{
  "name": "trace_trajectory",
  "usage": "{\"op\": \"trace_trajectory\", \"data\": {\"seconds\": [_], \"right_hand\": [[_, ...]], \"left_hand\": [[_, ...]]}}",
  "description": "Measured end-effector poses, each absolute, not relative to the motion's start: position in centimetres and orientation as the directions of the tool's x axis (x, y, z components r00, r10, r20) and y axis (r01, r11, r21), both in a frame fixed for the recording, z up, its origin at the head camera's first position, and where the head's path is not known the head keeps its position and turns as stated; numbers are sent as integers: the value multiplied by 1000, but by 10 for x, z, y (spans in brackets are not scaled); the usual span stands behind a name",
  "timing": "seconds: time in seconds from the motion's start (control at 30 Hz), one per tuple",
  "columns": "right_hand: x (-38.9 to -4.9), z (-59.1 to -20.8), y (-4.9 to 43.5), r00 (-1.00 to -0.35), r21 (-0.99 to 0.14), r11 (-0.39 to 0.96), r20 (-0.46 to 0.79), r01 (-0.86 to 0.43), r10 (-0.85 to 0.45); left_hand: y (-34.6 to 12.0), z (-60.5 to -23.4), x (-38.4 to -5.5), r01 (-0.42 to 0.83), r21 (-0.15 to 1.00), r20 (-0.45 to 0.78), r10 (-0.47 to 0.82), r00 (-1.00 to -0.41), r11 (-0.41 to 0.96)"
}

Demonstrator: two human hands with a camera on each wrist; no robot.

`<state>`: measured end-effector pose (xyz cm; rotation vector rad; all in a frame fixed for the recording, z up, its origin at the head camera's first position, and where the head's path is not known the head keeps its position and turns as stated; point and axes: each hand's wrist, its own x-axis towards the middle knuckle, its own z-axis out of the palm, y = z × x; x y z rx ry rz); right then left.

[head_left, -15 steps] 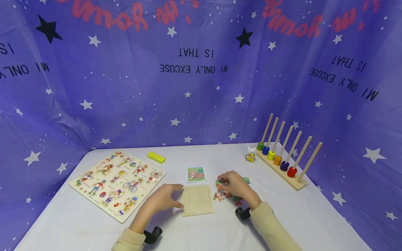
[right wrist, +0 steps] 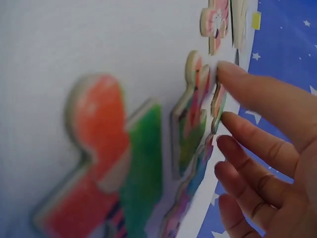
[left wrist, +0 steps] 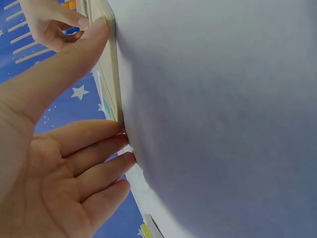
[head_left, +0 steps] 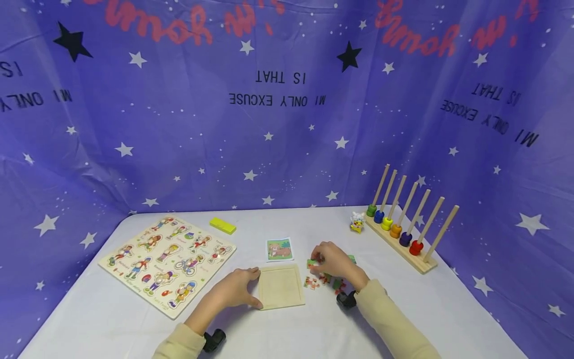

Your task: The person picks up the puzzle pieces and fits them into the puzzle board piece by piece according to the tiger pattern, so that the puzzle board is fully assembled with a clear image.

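Observation:
In the head view a square wooden puzzle tray (head_left: 281, 287) lies on the table with its bare inside showing. My left hand (head_left: 235, 288) is at its left side, thumb and fingers spread apart. In the left wrist view the thumb (left wrist: 94, 39) touches one corner and the fingertips meet the edge. Over a group of jigsaw pieces (head_left: 339, 285) is my right hand (head_left: 337, 260), its fingers lightly bent. In the right wrist view the thumb and index finger stand apart around a flat piece (right wrist: 218, 103). A reddish piece (head_left: 311, 282) lies nearer the tray.
Behind the tray lies a bear picture card (head_left: 279, 250). A large peg puzzle board (head_left: 204, 249) and a yellow block (head_left: 222, 225) are to the left. At right stand a small figurine (head_left: 357, 222) and a wooden peg rack (head_left: 399, 238) with coloured beads.
My left hand has come down a little, its thumb now against the tray's lower left corner. The right hand has shifted slightly among the jigsaw pieces.

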<state>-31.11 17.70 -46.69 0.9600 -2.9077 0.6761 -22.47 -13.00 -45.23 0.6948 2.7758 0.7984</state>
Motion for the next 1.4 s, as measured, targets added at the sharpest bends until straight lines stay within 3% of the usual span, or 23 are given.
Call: {"op": "trace_trajectory", "data": {"seconds": [0.27,0.8,1.4], "right_hand": [[-305,-457,182,-830,-467,703,139,-536,-541],[-292,-456,170,-772,-540,590,200,-600,-603],[-281,-456,121,-693,-578,492,186,-650,-697]], "left_hand": [[-126,-451,-228,388,534,-50,486,-872,751],[-125,-453,-231,369,551,-56,474,-879,748],[-133,-460,-228,353,570,-49,459,-887,742]]}}
